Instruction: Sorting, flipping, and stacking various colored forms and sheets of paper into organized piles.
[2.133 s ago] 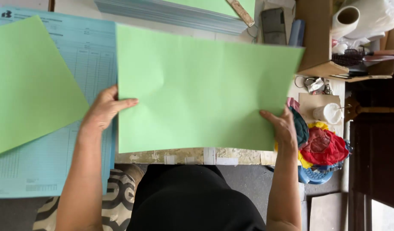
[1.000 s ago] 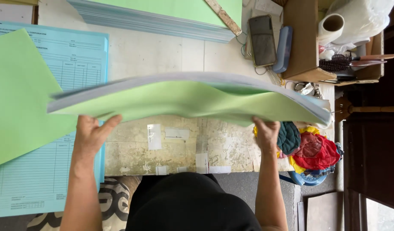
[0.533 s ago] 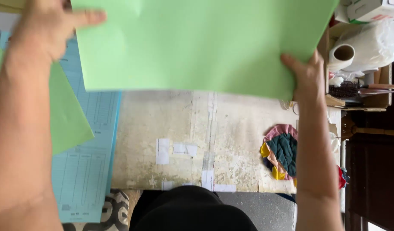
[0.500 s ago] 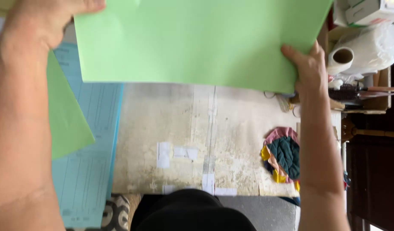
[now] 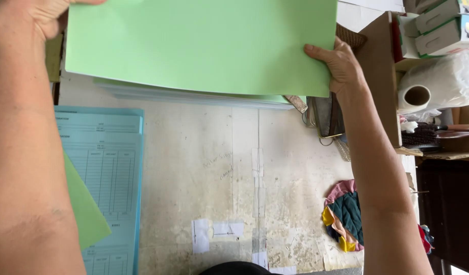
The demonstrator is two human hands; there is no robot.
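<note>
Both hands up high: my left hand (image 5: 33, 18) grips the top-left corner of the green sheet (image 5: 204, 43), my right hand (image 5: 339, 63) pinches its right edge, thumb on top. Two-point hold probably keeps the big sheet flat, no sag. It hangs in the air above the counter (image 5: 229, 178), over a stack of green and pale sheets (image 5: 193, 94) at the far side. Blue printed forms (image 5: 104, 173) lie left, with another green sheet on them. Paper roll (image 5: 438, 86) sits on the right shelf. Rag bundle (image 5: 346, 214) rests at the counter's right edge.

Bright, even daylight; soft shadows, sharp focus.
</note>
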